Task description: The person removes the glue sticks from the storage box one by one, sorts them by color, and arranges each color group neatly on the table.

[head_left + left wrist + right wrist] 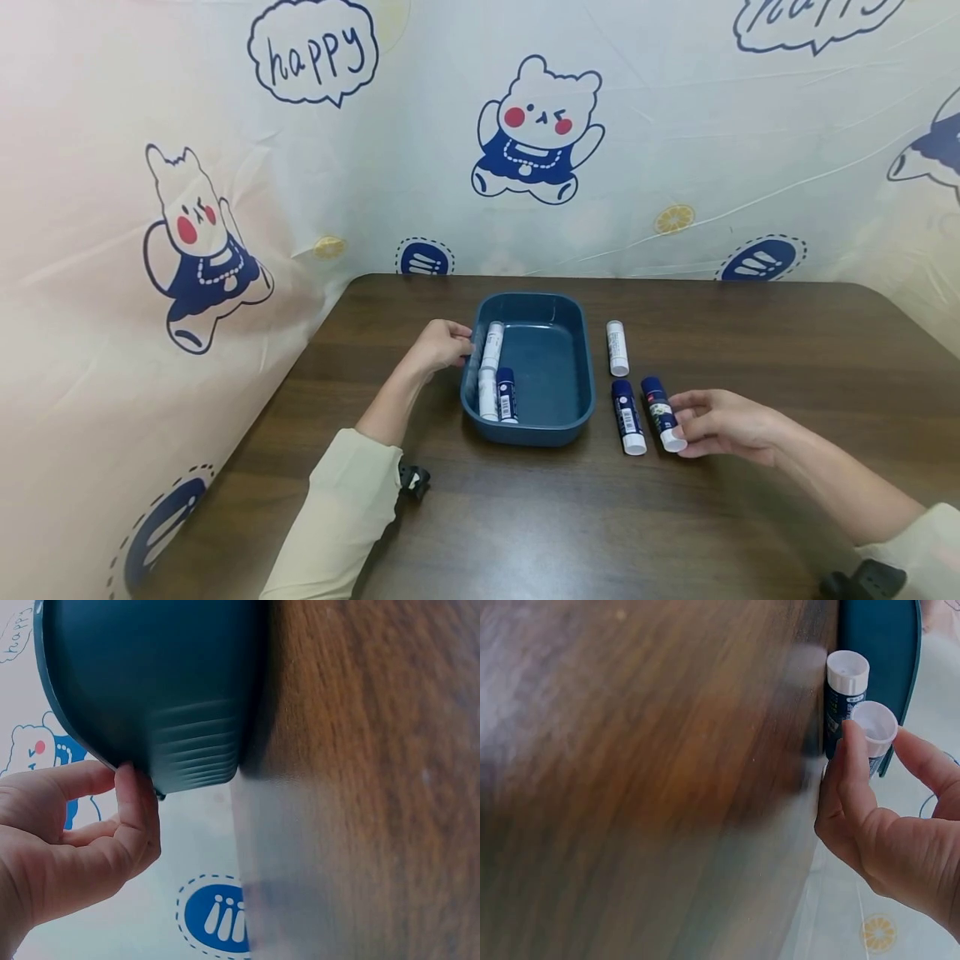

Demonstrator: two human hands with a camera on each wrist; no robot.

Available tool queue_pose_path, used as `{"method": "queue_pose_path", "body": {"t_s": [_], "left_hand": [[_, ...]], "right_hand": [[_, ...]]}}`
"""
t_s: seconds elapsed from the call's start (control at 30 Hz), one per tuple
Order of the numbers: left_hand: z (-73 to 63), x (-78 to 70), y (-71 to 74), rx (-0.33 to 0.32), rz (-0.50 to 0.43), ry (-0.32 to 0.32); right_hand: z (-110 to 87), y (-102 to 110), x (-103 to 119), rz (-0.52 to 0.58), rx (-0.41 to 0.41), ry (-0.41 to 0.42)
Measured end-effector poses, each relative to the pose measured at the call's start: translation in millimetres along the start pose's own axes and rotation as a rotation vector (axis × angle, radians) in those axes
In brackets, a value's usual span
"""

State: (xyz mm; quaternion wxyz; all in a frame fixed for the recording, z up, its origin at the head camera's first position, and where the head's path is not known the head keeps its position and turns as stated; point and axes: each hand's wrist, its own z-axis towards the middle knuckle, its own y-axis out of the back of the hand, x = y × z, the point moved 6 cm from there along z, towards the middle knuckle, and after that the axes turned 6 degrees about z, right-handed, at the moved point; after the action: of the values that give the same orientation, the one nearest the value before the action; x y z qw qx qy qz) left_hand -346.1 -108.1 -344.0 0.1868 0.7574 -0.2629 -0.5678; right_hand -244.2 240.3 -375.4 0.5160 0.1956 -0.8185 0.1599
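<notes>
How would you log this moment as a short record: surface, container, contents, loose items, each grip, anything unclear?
Surface: brown table
Container: blue bin
Contents: two white tubes and one dark-blue tube, along the bin's left side
Loose items: single white tube and blue-and-white tube, right of the bin
Left grip: pinches the bin's left rim
Right grip: holds another labelled tube between thumb and fingers
Unclear: whether that held tube touches the table
</notes>
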Motion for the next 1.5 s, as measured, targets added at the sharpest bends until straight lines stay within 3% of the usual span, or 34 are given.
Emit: {"method": "queue_pose_path", "body": {"t_s": [0.23,0.43,0.87,1.5], "left_hand": [[1.1,2.3,-1.2,0.006,-0.002,0.012],[1.3,1.7,-0.3,0.002,-0.008,0.010],[1.4,0.6,0.1,-0.002,-0.009,0.008],[1.0,0.8,-0.3,-0.009,0.004,0.013]], "right_hand": [[3.4,-4,-5,-0.015,-0.062,-0.055],[5.4,-6,-4,-0.029,-0.076,-0.047],[10.8,-14,1,-0.190,-0.176,-0.026],[9.8,-16,-1,-0.152,-0.166,-0.043]]}}
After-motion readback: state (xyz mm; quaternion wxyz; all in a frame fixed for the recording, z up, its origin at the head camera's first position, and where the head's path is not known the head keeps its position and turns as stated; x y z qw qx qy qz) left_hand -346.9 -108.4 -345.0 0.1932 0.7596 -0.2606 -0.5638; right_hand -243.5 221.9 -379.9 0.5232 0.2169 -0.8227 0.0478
